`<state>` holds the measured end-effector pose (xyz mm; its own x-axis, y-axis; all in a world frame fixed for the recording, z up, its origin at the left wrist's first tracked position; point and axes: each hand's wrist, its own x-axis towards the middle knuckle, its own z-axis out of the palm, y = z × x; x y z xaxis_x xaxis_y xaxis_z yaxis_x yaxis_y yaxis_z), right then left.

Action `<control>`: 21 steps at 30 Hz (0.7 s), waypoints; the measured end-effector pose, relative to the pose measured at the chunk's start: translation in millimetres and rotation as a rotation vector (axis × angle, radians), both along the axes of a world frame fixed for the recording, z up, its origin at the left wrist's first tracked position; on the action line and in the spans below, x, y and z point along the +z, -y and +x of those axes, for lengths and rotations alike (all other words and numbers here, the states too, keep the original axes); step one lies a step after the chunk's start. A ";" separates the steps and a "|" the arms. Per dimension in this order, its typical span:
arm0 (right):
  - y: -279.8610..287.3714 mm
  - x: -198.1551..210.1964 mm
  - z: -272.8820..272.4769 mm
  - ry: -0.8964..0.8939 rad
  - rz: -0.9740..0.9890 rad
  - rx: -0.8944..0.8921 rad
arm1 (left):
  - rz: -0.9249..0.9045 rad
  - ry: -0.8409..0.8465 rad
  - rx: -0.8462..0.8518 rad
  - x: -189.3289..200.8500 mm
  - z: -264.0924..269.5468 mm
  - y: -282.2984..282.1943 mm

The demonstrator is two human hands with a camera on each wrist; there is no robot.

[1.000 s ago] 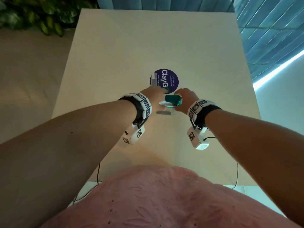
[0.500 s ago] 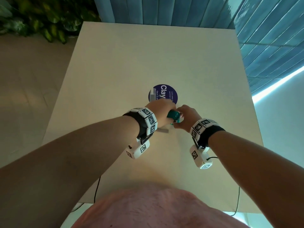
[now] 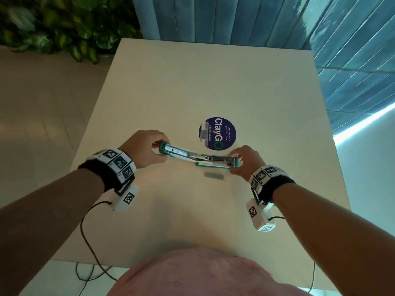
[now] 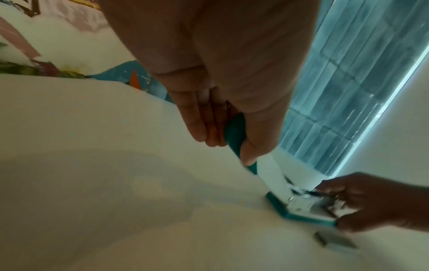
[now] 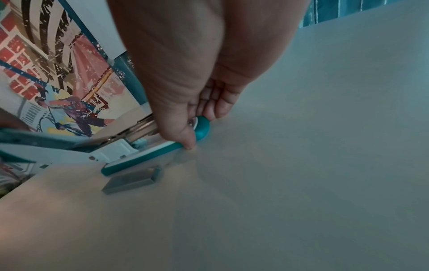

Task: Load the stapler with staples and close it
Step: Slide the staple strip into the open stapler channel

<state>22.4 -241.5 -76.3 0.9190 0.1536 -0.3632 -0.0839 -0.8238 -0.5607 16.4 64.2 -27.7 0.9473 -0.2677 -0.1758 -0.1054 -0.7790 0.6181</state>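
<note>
A teal and white stapler [image 3: 197, 157] lies swung fully open across the middle of the beige table [image 3: 192, 86], its metal staple channel facing up. My left hand [image 3: 147, 147] pinches the tip of the lid [image 4: 234, 135] at the left. At the right end, my right hand [image 3: 240, 160] grips the base [image 5: 148, 155] and holds it down on the table. A grey strip of staples [image 3: 214, 175] lies on the table just in front of the base [image 5: 131, 180] [image 4: 335, 241]. A second staple strip [image 3: 204, 133] rests on the edge of the round sticker.
A dark blue round sticker [image 3: 220, 133] marked ClayGo is on the table just behind the stapler. Blue curtain panels [image 3: 235, 18] hang behind the far edge, and plants [image 3: 53, 24] stand at the far left. Cables [image 3: 89, 242] trail from my wrists over the near edge.
The stapler was shut between my two hands close together; my left hand has swung the lid out to the left, so it now lies wide open. The head camera has tilted upward.
</note>
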 end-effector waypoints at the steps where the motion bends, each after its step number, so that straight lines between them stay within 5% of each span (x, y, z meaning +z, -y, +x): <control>1: -0.5 -0.1 -0.7 0.002 -0.011 0.004 | 0.034 -0.016 0.003 -7.9 -0.8 -3.2; 15: -0.8 1.7 -2.8 0.001 -0.044 0.058 | 0.056 -0.050 0.086 -51.0 -12.3 -8.5; 21: -22.3 20.9 -38.8 0.205 -0.031 0.219 | 0.042 -0.029 0.110 -54.1 -14.6 -8.3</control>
<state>-16.5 -219.2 -55.4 0.9197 0.3485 -0.1806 0.2106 -0.8264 -0.5222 1.8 72.5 -81.8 0.9650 -0.1541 -0.2121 -0.0004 -0.8099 0.5866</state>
